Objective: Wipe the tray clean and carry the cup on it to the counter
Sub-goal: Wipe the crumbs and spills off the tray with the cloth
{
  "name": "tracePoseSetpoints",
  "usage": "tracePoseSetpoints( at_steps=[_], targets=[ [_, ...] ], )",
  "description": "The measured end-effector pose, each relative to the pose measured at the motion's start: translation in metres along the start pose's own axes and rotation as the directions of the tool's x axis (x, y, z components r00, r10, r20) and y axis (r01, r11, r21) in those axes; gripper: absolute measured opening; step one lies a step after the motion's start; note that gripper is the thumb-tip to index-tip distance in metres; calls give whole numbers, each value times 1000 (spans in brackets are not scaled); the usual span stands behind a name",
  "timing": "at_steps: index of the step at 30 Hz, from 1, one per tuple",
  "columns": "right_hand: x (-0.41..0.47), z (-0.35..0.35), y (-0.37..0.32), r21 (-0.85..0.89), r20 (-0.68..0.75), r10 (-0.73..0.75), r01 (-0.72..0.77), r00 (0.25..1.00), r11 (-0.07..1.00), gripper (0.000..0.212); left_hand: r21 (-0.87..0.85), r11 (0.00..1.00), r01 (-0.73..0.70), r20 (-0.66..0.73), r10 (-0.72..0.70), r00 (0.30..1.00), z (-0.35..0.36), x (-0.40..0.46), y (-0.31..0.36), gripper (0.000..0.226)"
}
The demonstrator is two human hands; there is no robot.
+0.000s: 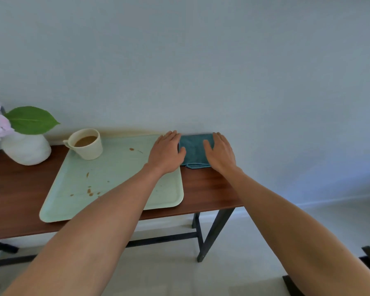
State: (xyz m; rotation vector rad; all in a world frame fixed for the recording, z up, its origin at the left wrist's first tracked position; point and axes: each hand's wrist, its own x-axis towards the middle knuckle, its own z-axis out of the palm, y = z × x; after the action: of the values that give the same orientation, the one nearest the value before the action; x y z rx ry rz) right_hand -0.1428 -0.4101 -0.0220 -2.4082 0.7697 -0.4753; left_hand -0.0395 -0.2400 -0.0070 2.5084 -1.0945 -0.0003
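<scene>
A pale green tray point(120, 174) lies on the wooden table, with brown drips near its front left and a small spot near its back. A cream cup point(87, 144) with brown drink stands upright in the tray's back left corner. A folded teal cloth point(195, 151) lies on the table just right of the tray, against the wall. My left hand point(166, 152) rests flat over the tray's back right corner, its thumb touching the cloth's left edge. My right hand point(220, 152) lies flat on the cloth's right side. Neither hand grips anything.
A white vase point(26, 149) with pink flowers and a green leaf stands at the table's left. The brown table point(209, 189) ends just right of the cloth, on dark metal legs. A pale wall runs right behind it.
</scene>
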Motion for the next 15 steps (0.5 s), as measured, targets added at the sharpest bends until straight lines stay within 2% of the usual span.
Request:
tracePoseSetpoints(
  at_steps=[6, 11, 13, 15],
  targets=[
    [33, -4, 29, 2, 42, -55, 55, 998, 998, 42, 60, 995, 78, 9, -79, 997, 22, 33, 21, 52],
    [60, -2, 42, -105, 93, -80, 90, 992, 990, 41, 161, 977, 137, -24, -135, 991, 30, 51, 23, 27],
    [69, -2, 46, -95, 95, -80, 89, 992, 991, 43, 182, 973, 140, -26, -138, 990, 33, 57, 20, 26],
    [78, -3, 49, -64, 107, -64, 71, 992, 995, 42, 202, 969, 142, -27, -139, 990, 35, 63, 18, 36]
  ],
)
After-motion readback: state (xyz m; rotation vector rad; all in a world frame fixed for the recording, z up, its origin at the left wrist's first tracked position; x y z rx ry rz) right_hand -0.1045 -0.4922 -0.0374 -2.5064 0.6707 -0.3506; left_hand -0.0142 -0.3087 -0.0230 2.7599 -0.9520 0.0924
